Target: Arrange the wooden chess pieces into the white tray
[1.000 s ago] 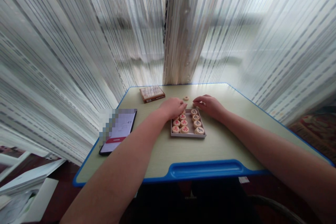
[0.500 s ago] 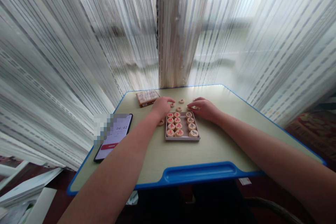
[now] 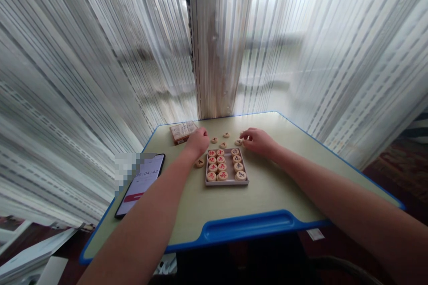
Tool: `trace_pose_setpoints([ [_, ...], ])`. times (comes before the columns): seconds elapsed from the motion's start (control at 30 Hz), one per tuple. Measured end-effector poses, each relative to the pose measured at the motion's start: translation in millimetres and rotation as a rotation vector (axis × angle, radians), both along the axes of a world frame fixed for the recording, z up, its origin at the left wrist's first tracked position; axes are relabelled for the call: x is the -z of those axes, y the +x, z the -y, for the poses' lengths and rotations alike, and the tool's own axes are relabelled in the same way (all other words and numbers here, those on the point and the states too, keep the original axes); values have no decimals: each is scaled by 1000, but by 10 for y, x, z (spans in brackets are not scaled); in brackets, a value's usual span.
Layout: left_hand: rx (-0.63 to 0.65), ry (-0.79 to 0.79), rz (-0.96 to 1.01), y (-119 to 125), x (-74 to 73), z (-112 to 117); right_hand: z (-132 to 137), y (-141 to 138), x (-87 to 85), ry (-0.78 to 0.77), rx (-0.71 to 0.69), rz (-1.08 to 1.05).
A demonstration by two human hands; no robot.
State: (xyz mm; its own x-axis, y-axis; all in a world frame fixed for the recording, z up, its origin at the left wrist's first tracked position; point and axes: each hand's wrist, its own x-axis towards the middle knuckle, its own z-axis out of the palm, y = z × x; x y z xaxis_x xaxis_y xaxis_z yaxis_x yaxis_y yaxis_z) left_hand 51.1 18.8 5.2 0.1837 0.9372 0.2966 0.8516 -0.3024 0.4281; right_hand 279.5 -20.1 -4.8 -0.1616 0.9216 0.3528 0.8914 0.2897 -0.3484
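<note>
A shallow open box [image 3: 227, 183] holds round wooden xiangqi pieces, red-lettered ones [image 3: 220, 167] in two columns on the left and dark-lettered ones [image 3: 237, 166] on the right, with a gap between. My left hand [image 3: 199, 141] is closed beyond the box's left corner; whatever its curled fingers may hold is hidden. Beyond the right corner, my right hand [image 3: 257, 140] bends its fingers around a xiangqi piece, mostly covered by them. Another loose piece [image 3: 238, 142] lies just under its fingertips. Loose pieces [image 3: 226, 135] lie between the hands, and one dark-lettered piece [image 3: 199, 163] sits left of the box.
A patterned carton [image 3: 183, 132] lies at the table's far left, close behind my left hand. A phone [image 3: 142, 182] showing a timer lies by the left edge. The table [image 3: 267, 191] has a blue rim and a blue front groove [image 3: 249, 226]. Striped curtains [image 3: 160, 31] hang behind.
My left hand has drawn back leftward from the loose pieces, and its fingers have curled shut. My right hand's fingers have bent in more. The view has shifted slightly.
</note>
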Motion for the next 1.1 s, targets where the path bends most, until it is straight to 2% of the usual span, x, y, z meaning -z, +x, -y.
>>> trace_pose_setpoints([
  [0.1,73,-10,-11,17,33,3,-44,64,16,73,84,-47],
  [0.17,114,-18,-6,34,45,9,-64,106,25,117,76,-47],
  [0.3,123,-24,-5,67,63,21,-58,106,42,135,-144,25],
  [0.37,112,-24,-3,71,76,17,-53,76,50,122,-211,56],
  [0.43,106,-25,-4,66,86,6,-65,63,57,133,-168,65],
  [0.53,105,-21,-17,50,87,-1,-111,113,65,154,-18,63],
  [0.7,119,-76,-67,46,76,34,-170,241,84,28,173,34],
  [0.8,136,-90,-79,50,78,45,-165,231,94,-31,159,36],
  [1.0,150,-86,-94,54,85,27,-144,164,72,7,90,50],
  [1.1,156,-94,-94,55,92,19,-144,173,73,-31,98,75],
])
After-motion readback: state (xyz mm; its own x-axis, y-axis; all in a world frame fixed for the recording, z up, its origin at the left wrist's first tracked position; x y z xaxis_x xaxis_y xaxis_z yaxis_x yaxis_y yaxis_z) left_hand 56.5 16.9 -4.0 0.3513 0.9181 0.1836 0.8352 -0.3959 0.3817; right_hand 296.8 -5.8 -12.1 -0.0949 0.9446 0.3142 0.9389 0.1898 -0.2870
